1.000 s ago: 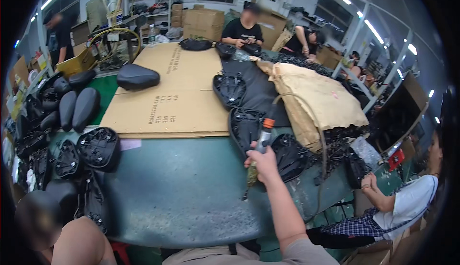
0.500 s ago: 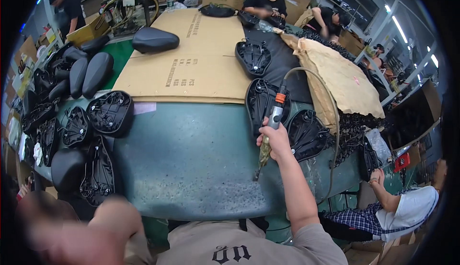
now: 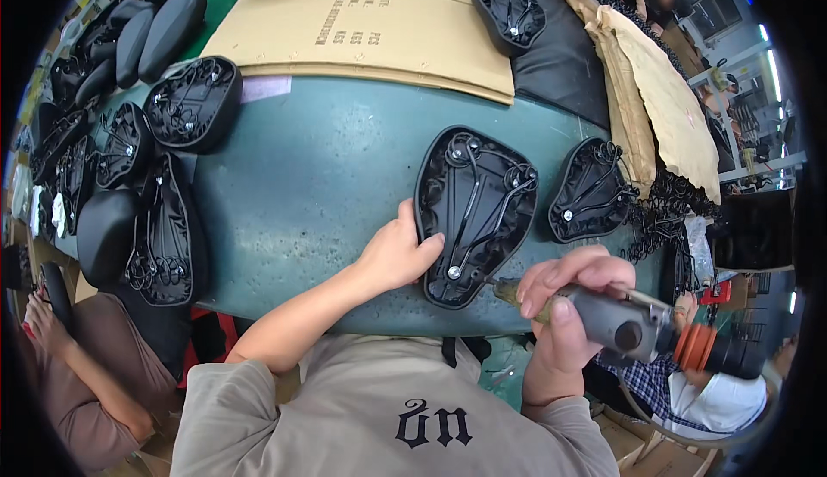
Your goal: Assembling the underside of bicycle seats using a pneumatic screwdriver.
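Note:
A black bicycle saddle [image 3: 497, 249] lies upside down on the table before me, with its metal rods, coil springs and bolts showing. My left hand [image 3: 396, 251] grips its left rim, thumb over the edge. In my right hand [image 3: 573, 292] is a grey air screwdriver [image 3: 613, 322] with an orange ring near its hose end. Its bit points left, close to the saddle's lower right rim; whether it touches, I cannot tell. Another upturned saddle [image 3: 591, 191] lies just to the right, and a third [image 3: 510, 16] farther back on a black sheet [image 3: 564, 72].
Several saddles crowd the table's left side, among them an upturned one [image 3: 194, 105]. Flat cardboard [image 3: 388, 29] covers the back, and brown paper [image 3: 668, 98] lies over black springs [image 3: 680, 201] at the right. Co-workers sit close on both sides, one with a forearm [image 3: 103, 386] at left.
My left hand has come in and holds a saddle, now nearer the table's front. My right hand with the screwdriver has moved right and toward me, its bit now pointing left. The view has tilted down.

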The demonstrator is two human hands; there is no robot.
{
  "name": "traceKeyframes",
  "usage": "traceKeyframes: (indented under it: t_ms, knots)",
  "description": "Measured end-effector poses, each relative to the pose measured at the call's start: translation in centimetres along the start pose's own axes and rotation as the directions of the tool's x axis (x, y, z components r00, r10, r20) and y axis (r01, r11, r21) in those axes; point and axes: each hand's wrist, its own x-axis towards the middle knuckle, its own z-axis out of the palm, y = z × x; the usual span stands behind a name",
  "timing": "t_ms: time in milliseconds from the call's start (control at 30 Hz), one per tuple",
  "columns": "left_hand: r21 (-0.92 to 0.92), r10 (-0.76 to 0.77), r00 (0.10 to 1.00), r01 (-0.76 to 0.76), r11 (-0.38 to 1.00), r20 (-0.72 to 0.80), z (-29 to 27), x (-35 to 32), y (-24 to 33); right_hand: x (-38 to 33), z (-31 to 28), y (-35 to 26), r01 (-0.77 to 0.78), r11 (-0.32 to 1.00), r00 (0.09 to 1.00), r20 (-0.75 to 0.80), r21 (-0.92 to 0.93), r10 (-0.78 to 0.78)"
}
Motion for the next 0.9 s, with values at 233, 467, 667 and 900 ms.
traceKeyframes:
  t_ms: [233, 467, 667, 900]
  knots:
    - [0.149, 0.127, 0.981, -0.105, 0.983, -0.149, 1.5, 0.3, -2.3, -1.3, 1.3, 2.3, -0.019, 0.999, 0.995, 0.092, -0.048, 0.023]
    - [0.2, 0.173, 0.969, -0.137, 0.97, -0.175, 0.8, 0.2, -2.3, 0.3, 2.8, 3.7, 0.02, 1.0, 0.973, 0.23, -0.021, -0.014]
    - [0.218, 0.203, 0.959, -0.159, 0.963, -0.198, 1.5, -0.1, -2.5, 0.2, 3.1, 2.8, 0.005, 0.999, 0.972, 0.233, -0.049, 0.006]
    - [0.224, 0.293, 0.939, -0.25, 0.942, -0.182, 0.9, -0.2, -2.6, 0.2, 2.6, 4.0, -0.019, 0.995, 0.97, 0.242, 0.101, -0.006]
